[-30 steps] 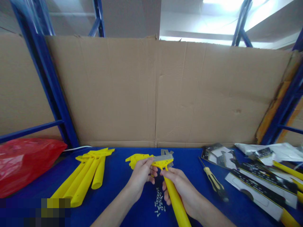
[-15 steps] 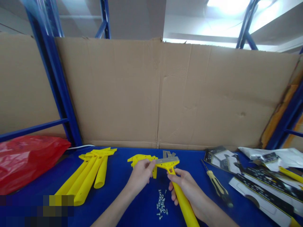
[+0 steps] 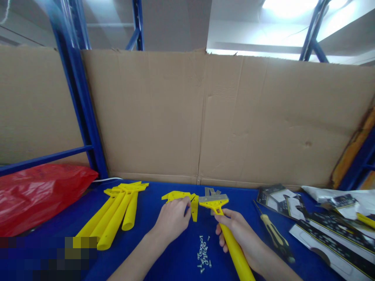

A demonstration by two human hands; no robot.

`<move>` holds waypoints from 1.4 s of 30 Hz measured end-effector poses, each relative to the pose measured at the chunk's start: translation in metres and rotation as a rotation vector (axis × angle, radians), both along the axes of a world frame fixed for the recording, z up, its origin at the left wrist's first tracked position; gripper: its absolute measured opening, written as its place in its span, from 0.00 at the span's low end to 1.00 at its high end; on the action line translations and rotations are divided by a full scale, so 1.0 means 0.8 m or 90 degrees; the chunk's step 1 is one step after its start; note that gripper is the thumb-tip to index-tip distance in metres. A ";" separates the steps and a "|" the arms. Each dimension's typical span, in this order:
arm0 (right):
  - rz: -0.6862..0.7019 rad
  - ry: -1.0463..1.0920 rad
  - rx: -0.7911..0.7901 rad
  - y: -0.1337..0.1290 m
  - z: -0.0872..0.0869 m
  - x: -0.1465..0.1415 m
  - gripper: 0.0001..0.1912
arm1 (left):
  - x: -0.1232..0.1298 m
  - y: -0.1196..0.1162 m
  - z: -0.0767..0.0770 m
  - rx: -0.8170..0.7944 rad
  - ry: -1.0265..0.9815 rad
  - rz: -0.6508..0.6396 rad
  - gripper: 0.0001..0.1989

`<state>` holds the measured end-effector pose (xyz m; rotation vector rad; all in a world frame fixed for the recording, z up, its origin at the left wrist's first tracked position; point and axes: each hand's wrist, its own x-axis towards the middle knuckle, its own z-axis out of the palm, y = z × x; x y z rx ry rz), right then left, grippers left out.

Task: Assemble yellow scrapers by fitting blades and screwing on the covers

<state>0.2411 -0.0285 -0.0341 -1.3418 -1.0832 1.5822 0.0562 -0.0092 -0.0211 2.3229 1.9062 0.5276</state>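
“One view, the head's: holding what, and where?”

“Holding the yellow tool (image 3: 236,248) with the right grip (image 3: 238,226) wrapped around its handle, over the bench (image 3: 172,257), just right of the screws (image 3: 203,251); showing a grey strip (image 3: 213,198) across the tool's head.”

“And doing what with the left grip (image 3: 175,218)?”

“Resting it, half curled, at the yellow pieces (image 3: 175,194); not showing whether pinching one, so not telling.”

“Handling well how?”

“Probably by keeping the handle steady and the head level, in case of balancing a loose strip.”
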 end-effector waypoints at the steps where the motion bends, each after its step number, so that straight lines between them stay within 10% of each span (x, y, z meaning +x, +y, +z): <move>1: 0.003 0.000 0.000 0.000 0.000 0.000 0.08 | -0.003 0.001 0.003 0.016 0.007 0.038 0.10; 7: -0.003 0.009 0.000 -0.002 0.002 -0.001 0.09 | -0.021 0.009 0.008 0.104 0.010 0.170 0.12; 23: 0.000 0.013 0.008 -0.001 0.000 -0.002 0.11 | -0.034 -0.012 0.004 -0.096 0.047 -0.182 0.29; 29: -0.007 0.014 0.005 -0.002 0.001 -0.002 0.12 | -0.038 -0.016 0.006 -0.191 0.031 -0.127 0.36; 42: -0.008 0.018 0.005 0.002 -0.008 0.000 0.13 | -0.024 -0.005 0.008 -0.056 0.098 -0.022 0.23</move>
